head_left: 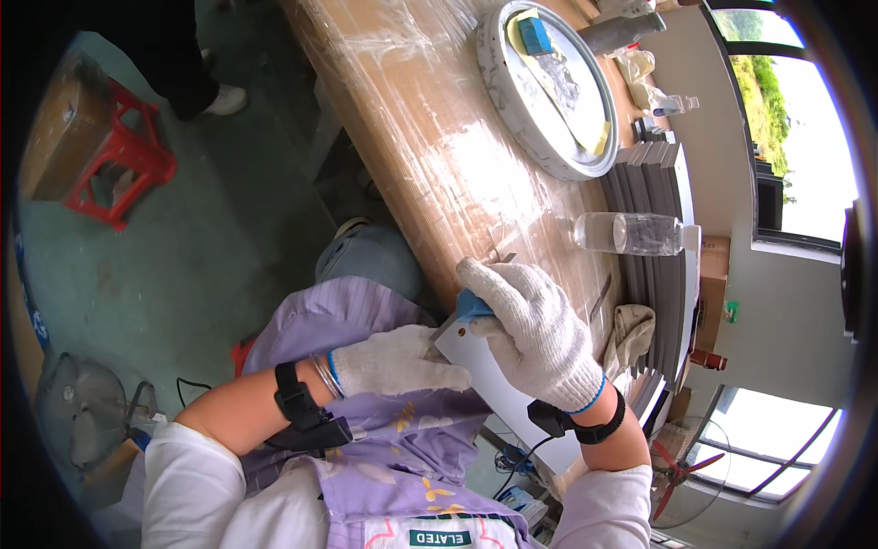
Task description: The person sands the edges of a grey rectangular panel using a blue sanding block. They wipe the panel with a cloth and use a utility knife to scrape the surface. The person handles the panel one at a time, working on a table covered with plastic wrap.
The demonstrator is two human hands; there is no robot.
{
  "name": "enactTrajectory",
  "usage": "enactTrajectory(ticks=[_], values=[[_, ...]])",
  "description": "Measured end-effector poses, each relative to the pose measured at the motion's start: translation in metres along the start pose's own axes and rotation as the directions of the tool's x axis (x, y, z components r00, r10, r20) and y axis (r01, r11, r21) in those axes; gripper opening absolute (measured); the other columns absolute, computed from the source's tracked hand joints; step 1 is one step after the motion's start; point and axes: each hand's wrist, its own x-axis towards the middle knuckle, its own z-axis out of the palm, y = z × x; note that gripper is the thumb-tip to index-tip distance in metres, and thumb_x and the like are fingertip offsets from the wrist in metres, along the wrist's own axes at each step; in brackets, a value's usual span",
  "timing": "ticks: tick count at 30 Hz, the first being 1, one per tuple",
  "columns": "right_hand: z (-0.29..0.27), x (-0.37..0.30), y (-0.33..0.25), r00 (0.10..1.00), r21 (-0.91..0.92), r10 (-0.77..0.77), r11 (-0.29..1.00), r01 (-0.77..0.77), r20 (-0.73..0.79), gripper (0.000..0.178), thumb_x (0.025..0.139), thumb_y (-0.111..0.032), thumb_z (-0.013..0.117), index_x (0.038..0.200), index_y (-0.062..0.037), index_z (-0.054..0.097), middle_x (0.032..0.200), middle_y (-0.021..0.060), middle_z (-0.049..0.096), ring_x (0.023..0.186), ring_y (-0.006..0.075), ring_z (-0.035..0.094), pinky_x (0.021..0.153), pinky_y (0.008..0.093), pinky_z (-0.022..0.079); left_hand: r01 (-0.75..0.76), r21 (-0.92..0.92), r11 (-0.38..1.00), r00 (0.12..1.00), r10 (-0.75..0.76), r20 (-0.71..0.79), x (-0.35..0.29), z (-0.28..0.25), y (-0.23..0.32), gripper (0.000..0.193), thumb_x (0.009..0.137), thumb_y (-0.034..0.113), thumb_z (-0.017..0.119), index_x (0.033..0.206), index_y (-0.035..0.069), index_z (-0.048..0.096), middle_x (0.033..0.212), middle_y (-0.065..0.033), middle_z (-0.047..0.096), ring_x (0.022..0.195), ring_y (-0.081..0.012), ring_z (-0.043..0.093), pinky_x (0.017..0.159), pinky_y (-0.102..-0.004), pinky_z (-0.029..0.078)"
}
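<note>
A flat light-grey panel [501, 389] with a small round hole near its corner slants across my lap beside the table edge. My left hand [393, 362], in a white knitted glove, grips the panel's left edge near that corner, fingers partly hidden behind it. My right hand [540, 334], gloved the same way, is closed around a blue piece [472, 306], which touches the panel's top end. The glove covers most of the blue piece, so its exact kind cannot be made out.
A film-wrapped table [412, 110] carries a round white tray [494, 87] with a blue block [535, 37], a clear bottle [631, 234], stacked grey panels [663, 293] and a cloth [629, 334]. A red stool [137, 156] bears a carton [69, 128]; another person's leg [165, 55] stands nearby.
</note>
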Motion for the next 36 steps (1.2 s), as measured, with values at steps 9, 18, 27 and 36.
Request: enactTrajectory(ticks=[9,18,27,36], values=[[-0.008,-0.013,-0.025,0.998,0.014,-0.066,0.998,0.065,0.019,0.061,0.074,-0.01,0.069,0.132,-0.0043,0.052,0.108,0.0162,0.059,0.099,0.0365,0.058,0.087,0.0422,0.048,-0.086,-0.019,0.996,0.992,0.084,-0.096,-0.012,0.015,0.017,0.04,0.091,0.04,0.065,0.11,0.005,0.069,0.096,-0.0067,0.071,0.085,-0.0138,0.062,0.079,-0.0303,0.05],[-0.017,-0.013,-0.034,0.988,-0.037,-0.152,0.988,0.152,0.009,0.06,0.074,-0.013,0.071,0.131,-0.002,0.052,0.108,0.0151,0.059,0.092,0.0335,0.058,0.081,0.0398,0.048,-0.13,-0.118,0.984,0.991,0.128,-0.026,-0.011,0.023,0.012,0.042,0.092,0.037,0.064,0.115,0.002,0.065,0.1,-0.0056,0.07,0.092,-0.0119,0.061,0.084,-0.0289,0.049],[-0.032,-0.011,0.02,0.983,-0.088,0.028,0.995,-0.045,-0.181,0.052,0.078,-0.001,0.06,0.13,-0.0045,0.053,0.107,0.018,0.058,0.1,0.037,0.056,0.088,0.0447,0.045,-0.126,-0.17,0.977,0.992,0.121,-0.036,-0.015,0.032,0.015,0.039,0.091,0.033,0.068,0.112,0.001,0.065,0.097,-0.0065,0.069,0.091,-0.0125,0.062,0.082,-0.0285,0.051],[-0.033,-0.026,0.027,0.914,0.011,0.079,0.997,-0.082,-0.397,0.048,0.078,0.002,0.064,0.125,-0.0028,0.057,0.102,0.0165,0.062,0.098,0.0339,0.061,0.086,0.041,0.049,-0.004,-0.191,0.982,0.999,-0.004,-0.04,-0.018,0.034,0.014,0.035,0.091,0.027,0.069,0.112,-0.001,0.065,0.096,-0.0057,0.069,0.087,-0.0119,0.062,0.077,-0.028,0.051]])
